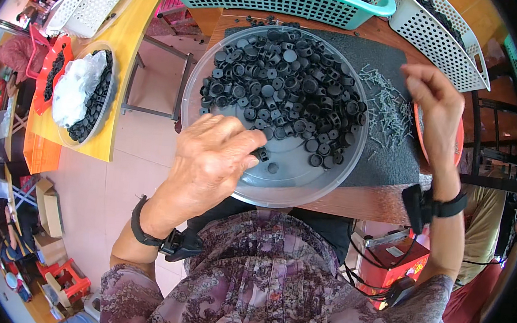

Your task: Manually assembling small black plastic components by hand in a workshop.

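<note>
A wide clear plastic tub [292, 195] holds a heap of small round black plastic parts [281, 80]. My left hand [213, 154] is over its near left side, thumb and forefinger closed at a small black plastic part [263, 154]. Loose silver screws [389, 105] lie scattered on a dark grey mat [381, 166] to the right of the tub. Above the far right edge of the screws is my right hand [433, 100], its fingers curled and thumb drawn in; whatever they hold is too small to make out.
A teal basket [278, 2] and a white perforated basket [444, 45] stand behind the tub. An orange-red bowl [459, 142] sits under my right wrist. On the yellow table [103, 142] at left is another tub [111, 96] of black parts with a plastic bag.
</note>
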The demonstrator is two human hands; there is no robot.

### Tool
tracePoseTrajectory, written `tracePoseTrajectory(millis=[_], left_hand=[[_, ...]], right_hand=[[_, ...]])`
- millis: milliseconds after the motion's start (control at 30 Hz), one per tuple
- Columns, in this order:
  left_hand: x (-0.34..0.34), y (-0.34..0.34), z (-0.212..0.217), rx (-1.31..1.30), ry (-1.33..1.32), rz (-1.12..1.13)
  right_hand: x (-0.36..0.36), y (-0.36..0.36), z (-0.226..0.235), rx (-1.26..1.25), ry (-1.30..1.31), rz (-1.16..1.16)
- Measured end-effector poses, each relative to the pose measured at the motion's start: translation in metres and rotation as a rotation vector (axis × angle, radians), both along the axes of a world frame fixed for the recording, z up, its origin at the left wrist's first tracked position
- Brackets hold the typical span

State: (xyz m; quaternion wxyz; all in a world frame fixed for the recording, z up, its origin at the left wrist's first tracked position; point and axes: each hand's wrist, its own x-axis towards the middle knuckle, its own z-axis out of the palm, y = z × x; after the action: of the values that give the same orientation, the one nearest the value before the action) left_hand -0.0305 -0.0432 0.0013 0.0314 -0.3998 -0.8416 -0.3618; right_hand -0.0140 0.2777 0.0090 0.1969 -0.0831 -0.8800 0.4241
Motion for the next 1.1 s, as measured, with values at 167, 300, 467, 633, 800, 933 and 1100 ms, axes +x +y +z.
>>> tracePoseTrajectory(millis=[167, 300, 467, 633, 800, 933, 1100], left_hand=[[-0.006, 0.008, -0.005, -0.202, 0.191, -0.019], [-0.007, 0.014, -0.007, -0.307, 0.219, -0.039], [-0.007, 0.020, -0.007, -0.294, 0.230, -0.060], [-0.004, 0.016, -0.007, -0.223, 0.203, -0.042], [0.000, 0.011, 0.002, -0.060, 0.162, -0.018], [0.007, 0.008, 0.001, 0.192, -0.259, 0.056], [0.005, 0.006, -0.005, 0.243, -0.242, 0.078]], right_hand=[[0.031, -0.032, -0.010, -0.061, 0.039, 0.054], [0.038, -0.046, -0.006, -0.138, 0.053, 0.112], [0.044, -0.067, -0.004, -0.038, 0.103, 0.221], [0.047, -0.087, -0.007, 0.016, 0.213, 0.312], [0.049, -0.108, -0.014, -0.132, 0.237, 0.316], [0.050, -0.126, -0.019, -0.307, 0.126, 0.343], [0.046, -0.143, -0.022, -0.448, 0.078, 0.350]])
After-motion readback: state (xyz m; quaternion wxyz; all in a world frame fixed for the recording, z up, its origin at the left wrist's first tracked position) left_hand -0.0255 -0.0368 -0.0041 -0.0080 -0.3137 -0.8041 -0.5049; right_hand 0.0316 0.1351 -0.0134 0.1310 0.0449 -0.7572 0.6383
